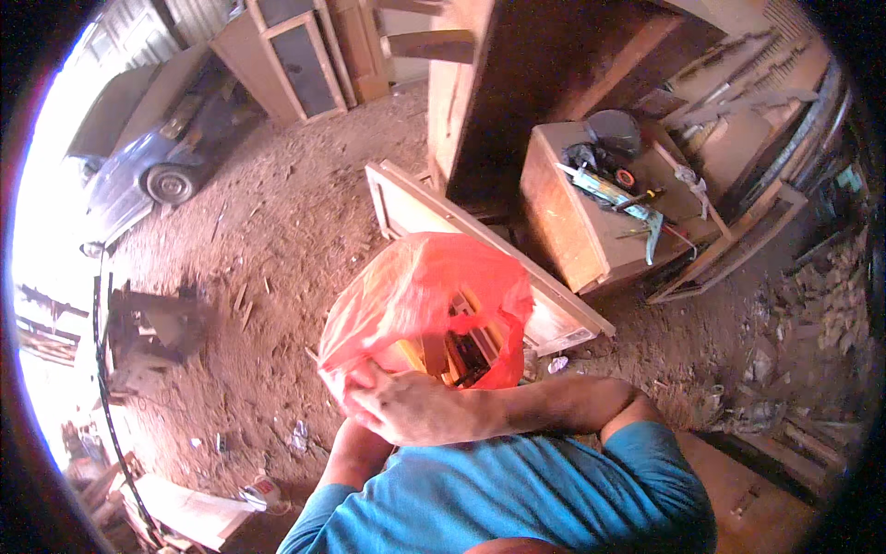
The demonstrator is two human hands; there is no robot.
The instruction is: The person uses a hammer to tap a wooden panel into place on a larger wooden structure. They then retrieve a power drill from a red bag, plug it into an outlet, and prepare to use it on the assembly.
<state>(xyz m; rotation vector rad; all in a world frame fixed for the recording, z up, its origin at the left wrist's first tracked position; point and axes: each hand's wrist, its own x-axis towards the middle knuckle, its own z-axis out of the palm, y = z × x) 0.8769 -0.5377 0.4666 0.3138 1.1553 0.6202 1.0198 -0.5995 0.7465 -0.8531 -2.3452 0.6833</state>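
A red plastic bag [415,277] hangs in front of my chest, its mouth spread toward me. Inside it show yellow-orange long pieces and dark items [466,355]; their kind is hard to make out. My right forearm crosses my body, and my right hand [415,406] is closed on the bag's near left edge. My left forearm [362,452] comes up beneath it. The left hand is hidden behind my right hand and the bag, so its fingers do not show.
Behind the bag a framed wooden panel [480,240] leans against a tall cabinet. A wooden box [572,203] at the right carries a caulking gun [609,194] and other tools. Lumber scraps [821,314] lie far right. A blue car [152,166] stands at the left on the dirt floor.
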